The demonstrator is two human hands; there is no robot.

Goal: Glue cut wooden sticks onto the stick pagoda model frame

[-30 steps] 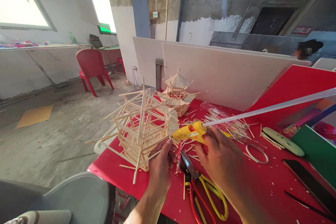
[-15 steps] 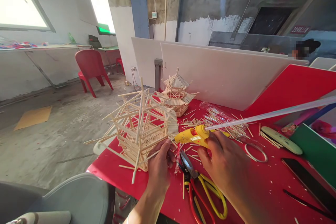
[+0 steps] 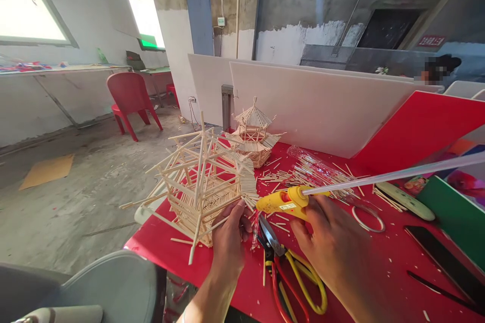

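A yellow hot glue gun (image 3: 282,202) is gripped in my right hand (image 3: 331,242), its nozzle pointing left toward the model and a long clear glue stick (image 3: 397,174) running out of its back. My left hand (image 3: 231,234) pinches the lower right edge of an open-framed pavilion model (image 3: 202,186) made of thin wooden sticks. What exactly lies between those fingertips is partly hidden. Just below the gun are pliers with red handles (image 3: 278,282) and scissors with yellow handles (image 3: 308,282), lying together on the red tabletop (image 3: 359,272).
Behind stands a smaller stick pavilion (image 3: 254,133). Loose sticks (image 3: 310,171) spill from a clear plastic bag. A roll of tape (image 3: 368,219), a pale green case (image 3: 405,201) and a black phone (image 3: 443,257) lie at right. A grey stool (image 3: 113,282) is at lower left.
My right hand has drawn the glue gun slightly right, away from the model and my left fingertips. The left hand keeps its place at the model's edge.
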